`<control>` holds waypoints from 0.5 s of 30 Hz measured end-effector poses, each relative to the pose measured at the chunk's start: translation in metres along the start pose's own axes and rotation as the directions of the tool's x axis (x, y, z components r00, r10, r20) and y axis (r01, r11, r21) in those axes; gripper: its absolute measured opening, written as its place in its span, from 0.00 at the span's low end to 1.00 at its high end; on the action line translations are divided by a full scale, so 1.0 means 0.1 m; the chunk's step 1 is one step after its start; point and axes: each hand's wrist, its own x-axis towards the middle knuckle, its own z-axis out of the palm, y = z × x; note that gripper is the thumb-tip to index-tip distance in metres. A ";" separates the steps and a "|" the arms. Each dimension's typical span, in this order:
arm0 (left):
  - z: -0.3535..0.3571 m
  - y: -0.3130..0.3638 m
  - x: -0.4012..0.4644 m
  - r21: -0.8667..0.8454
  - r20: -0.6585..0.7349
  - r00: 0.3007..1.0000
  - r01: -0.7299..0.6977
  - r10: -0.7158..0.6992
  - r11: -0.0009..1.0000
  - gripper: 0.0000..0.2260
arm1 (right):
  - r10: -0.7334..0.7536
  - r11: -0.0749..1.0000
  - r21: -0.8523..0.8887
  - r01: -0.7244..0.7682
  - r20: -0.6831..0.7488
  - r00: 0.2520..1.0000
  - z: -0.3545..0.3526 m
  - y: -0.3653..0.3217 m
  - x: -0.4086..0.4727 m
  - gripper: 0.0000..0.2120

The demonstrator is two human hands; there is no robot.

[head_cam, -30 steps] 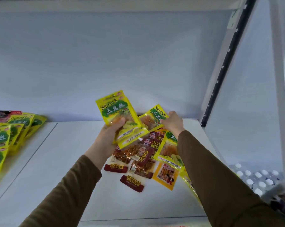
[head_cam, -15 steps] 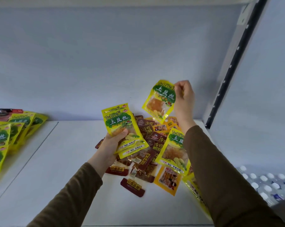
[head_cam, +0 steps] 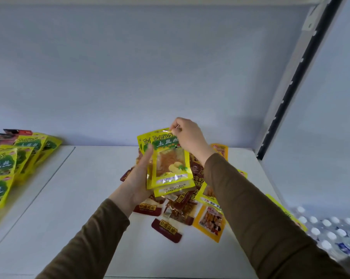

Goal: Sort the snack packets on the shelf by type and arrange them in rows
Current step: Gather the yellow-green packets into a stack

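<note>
A: How far along does the sorting look?

B: Partway, I'd judge. At the far left edge of the frame a row of yellow-green packets (head_cam: pixel 4 164) already lies overlapped on the shelf (head_cam: pixel 85 198), with what may be a couple of red ones behind it at the upper left, though they are too cut off to be sure.

A: And in the middle?

B: The left hand (head_cam: pixel 139 178) holds a small stack of yellow-green packets (head_cam: pixel 170 164) upright, thumb across the front and fingers behind. The right hand (head_cam: pixel 188 135) pinches the top edge of the front packet between thumb and fingertips, setting it flush against the one behind.

A: So what is left?

B: Plenty. Under and right of the hands lies a mixed heap (head_cam: pixel 182 210) on the shelf: dark red packets (head_cam: pixel 166 230), an orange-yellow packet (head_cam: pixel 211 220) at lower centre-right, another orange one peeking out behind the right wrist, and more yellow-green ones partly hidden by the right sleeve (head_cam: pixel 260 218). None of these sits in a row yet.

A: Anything else?

B: White bottle caps (head_cam: pixel 327 224) at the lower right, beyond the shelf's edge.
</note>
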 end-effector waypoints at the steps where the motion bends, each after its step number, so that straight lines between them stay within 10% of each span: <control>1: 0.03 -0.01 -0.02 0.048 -0.003 1.000 -0.003 0.004 0.999 0.27 | 0.019 1.000 -0.008 -0.019 0.000 1.000 0.07 0.00 -0.03 0.07; 15: 0.32 -0.32 -0.38 0.175 -0.122 0.984 -0.111 0.133 0.978 0.20 | 0.180 0.983 0.000 -0.186 -0.252 0.951 -0.31 0.14 -1.45 0.15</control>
